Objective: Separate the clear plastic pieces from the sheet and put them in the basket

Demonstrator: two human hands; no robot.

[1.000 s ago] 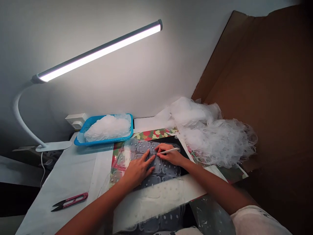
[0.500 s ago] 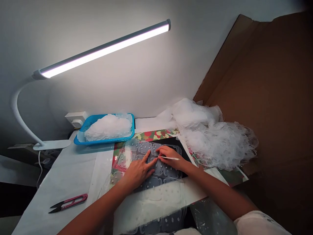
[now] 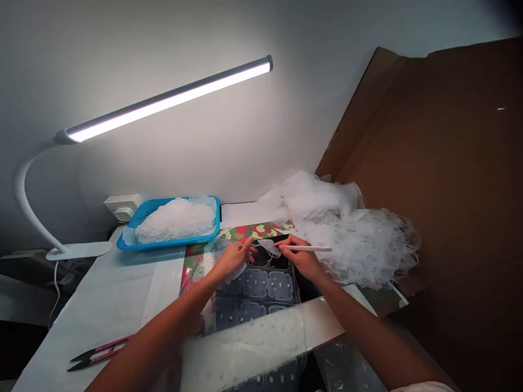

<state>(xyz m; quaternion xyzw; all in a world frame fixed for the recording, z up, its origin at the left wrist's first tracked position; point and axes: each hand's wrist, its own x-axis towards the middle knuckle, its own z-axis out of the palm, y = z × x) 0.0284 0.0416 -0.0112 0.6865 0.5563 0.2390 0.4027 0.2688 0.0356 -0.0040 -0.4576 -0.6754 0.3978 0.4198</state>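
Translucent film cutout hung between the hands over the black cell-patterned mat; right hand pinched a white stylus, left hand half open; slow, light handling advisable.

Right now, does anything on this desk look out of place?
Yes: the loose heap of clear plastic scraps sprawls untidily against the brown cardboard, unlike the compact pile held in the blue basket.

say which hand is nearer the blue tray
Left. The left hand is just in front of the blue plastic tray, toward its right corner, not touching it. The right hand is farther to the tray's right.
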